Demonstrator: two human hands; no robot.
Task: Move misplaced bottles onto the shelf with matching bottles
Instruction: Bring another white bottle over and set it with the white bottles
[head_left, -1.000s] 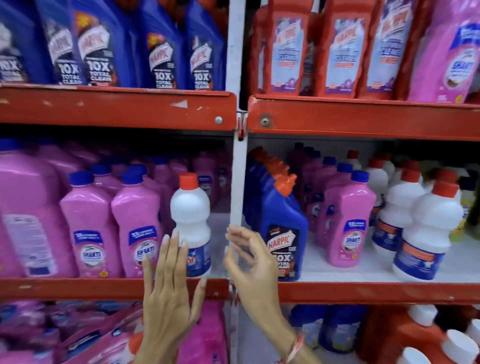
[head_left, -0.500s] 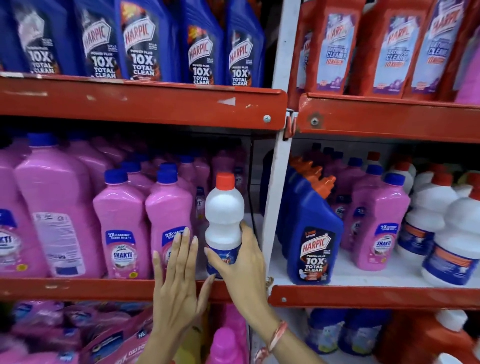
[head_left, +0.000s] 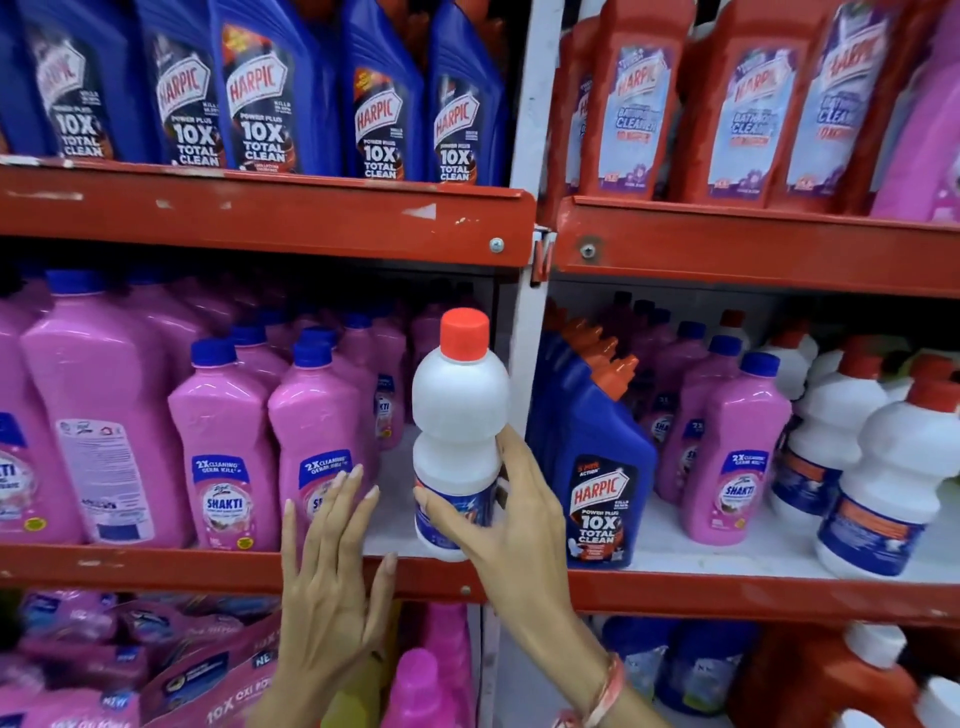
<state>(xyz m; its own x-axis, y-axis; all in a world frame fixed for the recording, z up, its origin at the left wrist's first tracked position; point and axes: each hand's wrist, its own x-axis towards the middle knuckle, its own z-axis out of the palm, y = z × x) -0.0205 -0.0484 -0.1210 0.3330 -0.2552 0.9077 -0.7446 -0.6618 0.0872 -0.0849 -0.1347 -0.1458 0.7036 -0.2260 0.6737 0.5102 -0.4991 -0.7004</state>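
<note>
Right hand grips a white bottle beside pink bottles.
Smooth waisted plastic, ribbed red cap; fingers hide its label. Left hand flat, fingers spread, touching nothing.

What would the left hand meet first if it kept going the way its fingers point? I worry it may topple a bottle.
Probably the pink Shakti bottle: the left hand points up and into the shelf, fingertips already over its label. Depth is unclear, so contact can't be judged.
</note>
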